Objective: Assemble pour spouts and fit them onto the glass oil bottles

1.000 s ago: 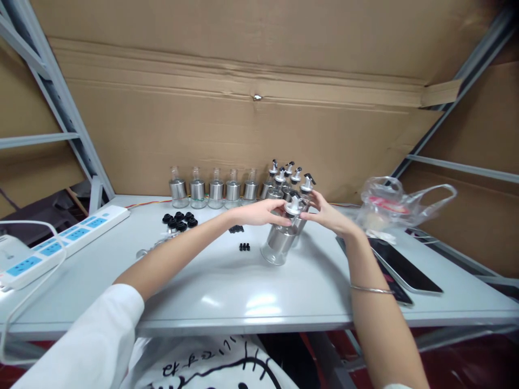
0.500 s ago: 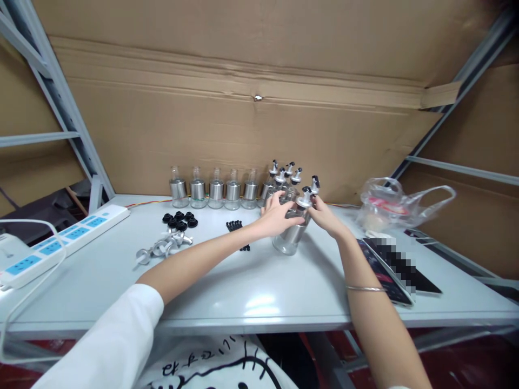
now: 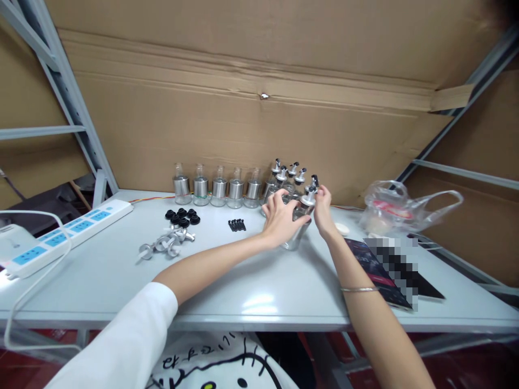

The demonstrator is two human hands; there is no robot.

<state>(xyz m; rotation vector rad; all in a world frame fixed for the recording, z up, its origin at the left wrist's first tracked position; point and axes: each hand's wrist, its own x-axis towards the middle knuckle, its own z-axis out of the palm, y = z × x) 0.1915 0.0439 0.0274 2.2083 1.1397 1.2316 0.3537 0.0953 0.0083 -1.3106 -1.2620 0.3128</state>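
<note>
My left hand (image 3: 280, 220) is wrapped round a glass bottle (image 3: 292, 243) with a steel sleeve, thumb across its near side. A silver pourer (image 3: 308, 197) with a black tip tops this bottle, which stands a little tilted on the table. My right hand (image 3: 323, 212) is beside the pourer with its fingers bent. They are partly hidden, and I cannot make out what they hold. Another black-tipped pourer (image 3: 315, 181) shows just behind, close to those fingers. Several more bottles with pourers (image 3: 283, 174) stand close together behind my left hand.
Several open sleeved bottles (image 3: 219, 189) line the back of the table (image 3: 227, 292). Left of centre lie black stoppers (image 3: 183, 222), silver pourer parts (image 3: 164, 243) and small black pieces (image 3: 237, 225). A power strip (image 3: 73, 237) is left; a plastic bag (image 3: 389, 208) and dark flat items (image 3: 377, 270) are right.
My right hand has moved up from the bottle's side to beside the pourer. The left hand stays round the bottle. The whole view has shifted slightly.
</note>
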